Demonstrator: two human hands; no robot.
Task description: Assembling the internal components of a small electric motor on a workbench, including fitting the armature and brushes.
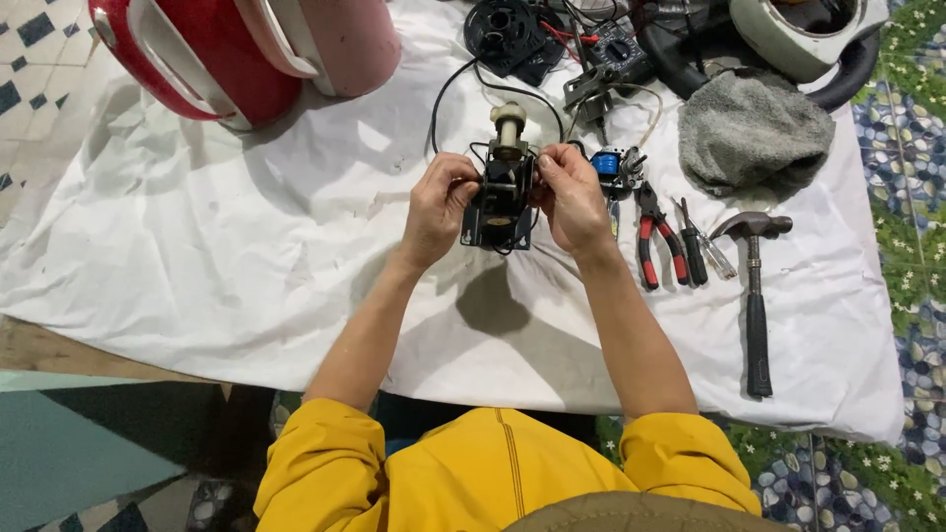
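We grip a small black electric motor [501, 192] from both sides above the white cloth [246, 246], left hand [437, 207] and right hand [570, 197] each curled shut against its frame, red-handled pliers [652, 236] and a hammer [755, 296] lying to our right.

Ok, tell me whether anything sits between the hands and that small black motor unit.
Nothing visible does. The left hand and right hand already grip the black motor unit from either side, above the white cloth. Its black cable trails away behind it.
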